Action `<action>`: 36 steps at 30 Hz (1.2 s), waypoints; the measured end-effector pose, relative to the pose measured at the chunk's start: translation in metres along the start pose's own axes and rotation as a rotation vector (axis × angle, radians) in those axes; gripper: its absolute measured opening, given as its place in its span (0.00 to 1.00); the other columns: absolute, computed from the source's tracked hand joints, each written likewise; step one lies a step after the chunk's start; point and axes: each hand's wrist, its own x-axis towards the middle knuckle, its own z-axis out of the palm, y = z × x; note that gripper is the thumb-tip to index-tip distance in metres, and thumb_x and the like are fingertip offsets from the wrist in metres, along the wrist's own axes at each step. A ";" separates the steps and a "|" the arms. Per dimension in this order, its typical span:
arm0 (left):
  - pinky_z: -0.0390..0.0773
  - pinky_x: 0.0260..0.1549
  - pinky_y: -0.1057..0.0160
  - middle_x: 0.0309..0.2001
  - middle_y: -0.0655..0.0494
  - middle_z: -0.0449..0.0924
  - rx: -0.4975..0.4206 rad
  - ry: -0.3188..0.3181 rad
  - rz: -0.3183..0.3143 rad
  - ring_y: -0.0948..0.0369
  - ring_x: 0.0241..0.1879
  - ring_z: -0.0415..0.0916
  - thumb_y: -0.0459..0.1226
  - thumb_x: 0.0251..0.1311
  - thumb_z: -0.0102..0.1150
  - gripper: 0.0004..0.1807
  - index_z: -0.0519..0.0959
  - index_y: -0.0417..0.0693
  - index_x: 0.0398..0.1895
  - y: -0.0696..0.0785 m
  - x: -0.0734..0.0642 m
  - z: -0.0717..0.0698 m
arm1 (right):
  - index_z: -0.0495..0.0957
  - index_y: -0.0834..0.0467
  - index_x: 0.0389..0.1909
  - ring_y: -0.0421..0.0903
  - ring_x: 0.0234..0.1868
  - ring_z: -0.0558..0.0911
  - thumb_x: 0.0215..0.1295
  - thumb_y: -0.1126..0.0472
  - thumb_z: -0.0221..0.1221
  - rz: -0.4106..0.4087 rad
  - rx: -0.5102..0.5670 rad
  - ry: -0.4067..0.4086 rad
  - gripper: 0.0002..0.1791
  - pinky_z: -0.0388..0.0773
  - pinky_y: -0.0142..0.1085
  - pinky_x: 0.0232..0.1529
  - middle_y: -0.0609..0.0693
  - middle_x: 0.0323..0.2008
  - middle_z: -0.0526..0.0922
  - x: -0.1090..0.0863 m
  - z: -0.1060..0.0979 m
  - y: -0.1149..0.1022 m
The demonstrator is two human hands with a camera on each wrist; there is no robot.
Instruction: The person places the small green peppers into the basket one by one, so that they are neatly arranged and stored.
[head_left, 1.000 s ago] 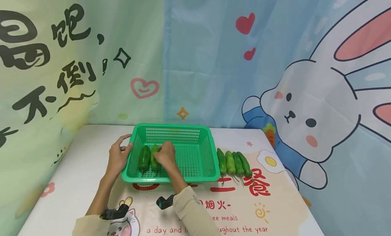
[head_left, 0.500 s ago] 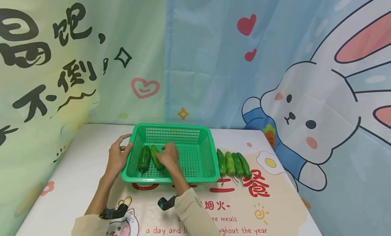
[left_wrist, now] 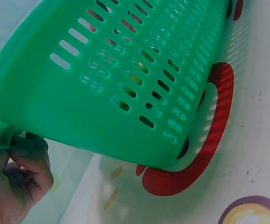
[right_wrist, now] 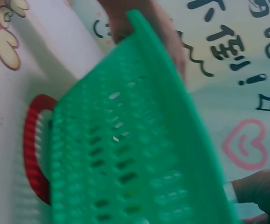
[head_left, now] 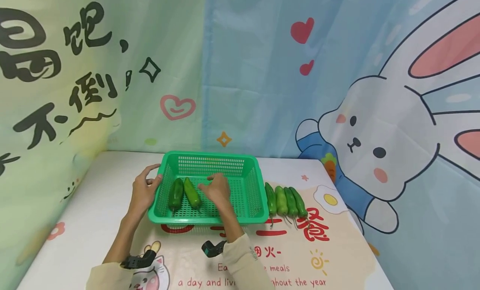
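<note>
A green plastic basket (head_left: 210, 220) with slotted walls stands at the far middle of the table. My left hand (head_left: 144, 192) grips its left rim; in the left wrist view the fingers (left_wrist: 34, 163) curl under the rim's corner. Two green peppers lie in the basket's left half: a darker pepper (head_left: 176, 194) nearly straight along the left wall, and a lighter pepper (head_left: 192, 193) slanted beside it. My right hand (head_left: 218, 189) is inside the basket just right of the lighter pepper, apart from it, thumb and fingers spread and holding nothing. The right wrist view shows mostly the basket's outer wall.
Right of the basket, several green peppers (head_left: 282, 201) lie side by side on the printed tablecloth (head_left: 300, 265), stems toward me. A printed curtain (head_left: 240, 73) hangs directly behind the table. A dark wrist camera (head_left: 213, 249) sits on the right wrist.
My right hand has let go of the lighter pepper and moved right. That pepper has gone from nearly upright in view to slanted. My left hand has stayed on the basket rim.
</note>
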 end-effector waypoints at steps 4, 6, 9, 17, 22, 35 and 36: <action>0.81 0.19 0.66 0.33 0.29 0.88 0.008 -0.008 0.006 0.67 0.19 0.81 0.39 0.85 0.53 0.26 0.70 0.40 0.80 0.000 0.000 -0.001 | 0.85 0.69 0.60 0.60 0.43 0.90 0.69 0.60 0.74 -0.055 0.103 0.045 0.24 0.85 0.45 0.36 0.66 0.46 0.90 -0.006 -0.022 0.004; 0.80 0.19 0.66 0.33 0.29 0.88 0.012 -0.010 0.006 0.68 0.19 0.80 0.39 0.85 0.52 0.26 0.69 0.40 0.80 0.000 0.000 -0.002 | 0.86 0.71 0.58 0.65 0.50 0.89 0.68 0.62 0.75 -0.101 0.161 0.080 0.23 0.87 0.53 0.43 0.70 0.50 0.89 -0.009 -0.031 0.008; 0.81 0.19 0.66 0.32 0.30 0.88 0.004 -0.007 0.010 0.68 0.18 0.80 0.39 0.85 0.52 0.25 0.70 0.40 0.79 -0.001 -0.001 -0.001 | 0.86 0.72 0.57 0.70 0.55 0.87 0.67 0.66 0.74 -0.160 0.251 0.133 0.20 0.86 0.60 0.53 0.74 0.52 0.87 -0.011 -0.045 0.015; 0.81 0.19 0.66 0.30 0.31 0.88 0.011 0.004 0.022 0.69 0.18 0.80 0.40 0.86 0.52 0.24 0.71 0.41 0.78 0.000 0.000 0.000 | 0.89 0.68 0.55 0.67 0.49 0.88 0.70 0.68 0.72 -0.322 0.356 0.322 0.15 0.84 0.57 0.53 0.68 0.46 0.91 -0.007 -0.081 0.046; 0.80 0.19 0.65 0.29 0.33 0.88 0.017 -0.002 0.015 0.68 0.18 0.79 0.40 0.86 0.52 0.25 0.71 0.41 0.79 -0.001 -0.001 0.001 | 0.90 0.64 0.55 0.64 0.47 0.89 0.70 0.68 0.71 -0.381 0.362 0.443 0.15 0.77 0.52 0.48 0.64 0.47 0.93 -0.007 -0.100 0.078; 0.79 0.18 0.66 0.27 0.37 0.88 0.021 0.000 0.024 0.69 0.17 0.79 0.39 0.85 0.53 0.24 0.72 0.40 0.78 0.001 -0.003 -0.001 | 0.91 0.56 0.57 0.61 0.51 0.89 0.70 0.65 0.73 -0.289 0.414 0.495 0.16 0.76 0.44 0.49 0.60 0.49 0.94 -0.006 -0.138 0.144; 0.79 0.18 0.66 0.27 0.37 0.88 0.023 0.001 0.023 0.69 0.17 0.79 0.39 0.85 0.53 0.24 0.72 0.40 0.78 0.001 -0.003 -0.001 | 0.91 0.56 0.57 0.60 0.52 0.89 0.70 0.65 0.73 -0.280 0.407 0.490 0.16 0.77 0.45 0.49 0.60 0.50 0.94 -0.006 -0.140 0.148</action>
